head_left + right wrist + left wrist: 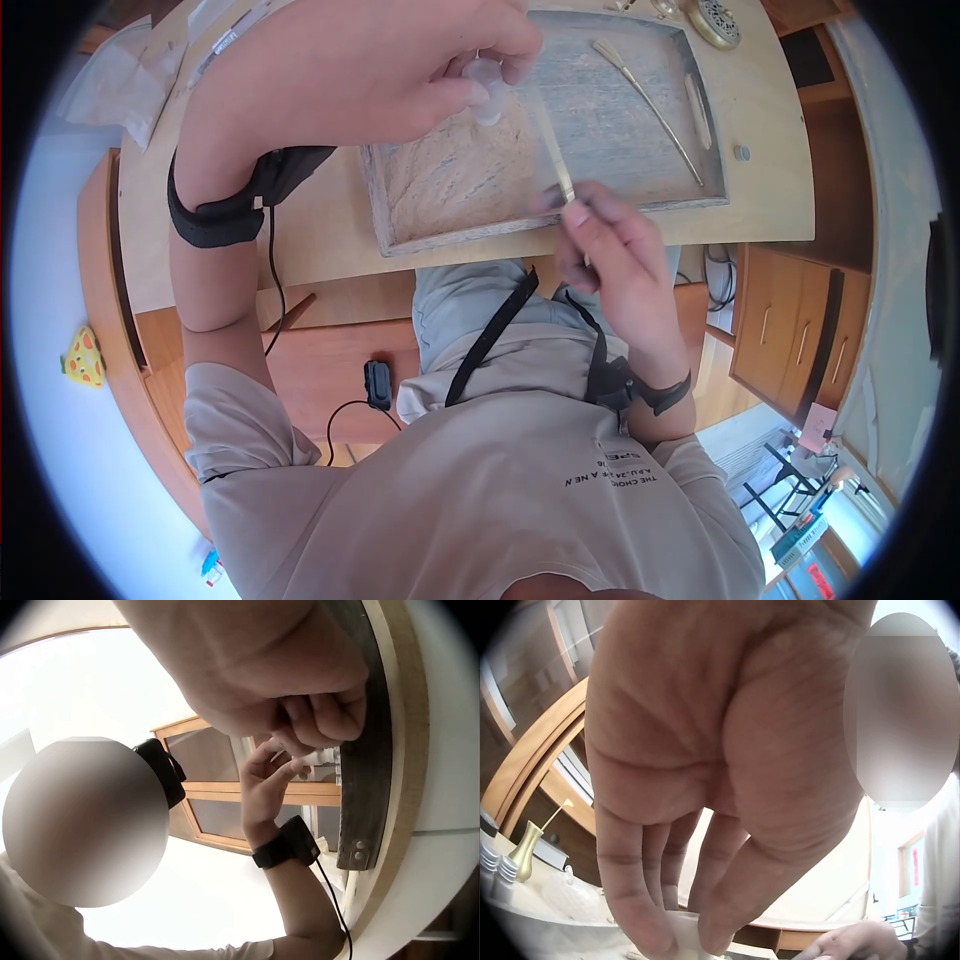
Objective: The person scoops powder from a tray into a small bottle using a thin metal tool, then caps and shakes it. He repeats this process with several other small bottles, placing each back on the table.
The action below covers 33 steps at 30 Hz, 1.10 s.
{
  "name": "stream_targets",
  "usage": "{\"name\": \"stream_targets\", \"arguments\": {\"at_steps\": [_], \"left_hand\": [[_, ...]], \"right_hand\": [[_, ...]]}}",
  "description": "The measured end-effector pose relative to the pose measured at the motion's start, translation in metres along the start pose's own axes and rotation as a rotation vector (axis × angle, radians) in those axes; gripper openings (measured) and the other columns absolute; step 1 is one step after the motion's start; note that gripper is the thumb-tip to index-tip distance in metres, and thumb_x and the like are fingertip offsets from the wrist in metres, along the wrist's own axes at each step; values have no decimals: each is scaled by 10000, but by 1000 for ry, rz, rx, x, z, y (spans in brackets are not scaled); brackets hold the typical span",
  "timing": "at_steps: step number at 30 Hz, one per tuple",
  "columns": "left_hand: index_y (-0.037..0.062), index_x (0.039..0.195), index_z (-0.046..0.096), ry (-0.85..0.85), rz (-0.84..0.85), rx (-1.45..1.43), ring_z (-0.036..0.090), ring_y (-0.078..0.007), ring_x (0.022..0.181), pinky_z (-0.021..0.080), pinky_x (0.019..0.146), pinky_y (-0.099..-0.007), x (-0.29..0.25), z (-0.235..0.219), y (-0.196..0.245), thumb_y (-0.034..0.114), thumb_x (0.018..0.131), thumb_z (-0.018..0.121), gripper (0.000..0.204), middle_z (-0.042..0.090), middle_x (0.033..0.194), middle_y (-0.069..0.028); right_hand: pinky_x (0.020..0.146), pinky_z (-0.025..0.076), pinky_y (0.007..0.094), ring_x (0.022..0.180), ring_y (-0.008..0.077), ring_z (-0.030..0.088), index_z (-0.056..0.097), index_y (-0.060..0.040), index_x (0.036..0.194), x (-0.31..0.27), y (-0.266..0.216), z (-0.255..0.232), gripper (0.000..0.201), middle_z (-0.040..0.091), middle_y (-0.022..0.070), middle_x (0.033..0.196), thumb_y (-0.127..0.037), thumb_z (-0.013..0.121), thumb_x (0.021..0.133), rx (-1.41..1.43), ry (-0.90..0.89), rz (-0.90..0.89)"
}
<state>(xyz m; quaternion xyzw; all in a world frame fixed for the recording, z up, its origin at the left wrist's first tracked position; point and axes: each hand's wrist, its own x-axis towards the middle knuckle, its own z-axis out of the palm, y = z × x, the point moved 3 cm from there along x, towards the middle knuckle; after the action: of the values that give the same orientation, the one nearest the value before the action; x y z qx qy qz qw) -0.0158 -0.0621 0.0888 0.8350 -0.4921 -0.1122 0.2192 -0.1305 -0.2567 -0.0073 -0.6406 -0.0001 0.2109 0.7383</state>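
Pinched in the fingers of my left hand (400,80) is a small translucent white container (485,90), above the sandy side of a wooden tray (375,205). In the left wrist view, thumb and fingertips meet at the container's (686,934) rim. My right hand (615,245) grips a slim, flat, pale tool (555,155) at the tray's near edge. Its far end reaches over the tray and is blurred, so I cannot tell its exact kind. Curled fingers of the right hand (292,682) hide the tool in the right wrist view.
A brass-coloured brush (655,100) and a pale stick (698,110) lie in the tray. Beyond it stands a brass pot with a patterned lid (715,22). A small grey cylinder (742,152) sits right of the tray, a plastic bag (130,75) far left. A gold vase (526,851) stands behind.
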Motion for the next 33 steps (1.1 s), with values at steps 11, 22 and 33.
{"name": "stream_targets", "arguments": {"at_steps": [11, 22, 33], "left_hand": [[-18, 893, 597, 38, 28, 16, 586, -318, 779, 489, 685, -398, 0, -2, 8, 46, 841, 681, 117, 581, 847, -135], [-35, 895, 600, 82, 2, -59, 589, -333, 738, 488, 670, -390, 0, -4, 10, 53, 846, 682, 130, 592, 819, -148], [-42, 917, 598, 154, 118, 9, 592, -365, 759, 487, 677, -402, -2, -3, 6, 45, 838, 672, 139, 592, 828, -162]], "right_hand": [[518, 313, 222, 549, 49, 372, 624, 37, 1125, -3, -2, -2, 284, 432, -47, 642, -209, 489, 1081, 41, -20, 44], [499, 299, 228, 531, 49, 350, 618, 44, 1123, -5, -1, 2, 281, 415, -46, 624, -193, 471, 1087, 76, 10, 2], [492, 293, 226, 513, 49, 342, 614, 45, 1123, -3, -4, 2, 285, 417, -38, 601, -185, 449, 1095, 113, 38, -32]]}}
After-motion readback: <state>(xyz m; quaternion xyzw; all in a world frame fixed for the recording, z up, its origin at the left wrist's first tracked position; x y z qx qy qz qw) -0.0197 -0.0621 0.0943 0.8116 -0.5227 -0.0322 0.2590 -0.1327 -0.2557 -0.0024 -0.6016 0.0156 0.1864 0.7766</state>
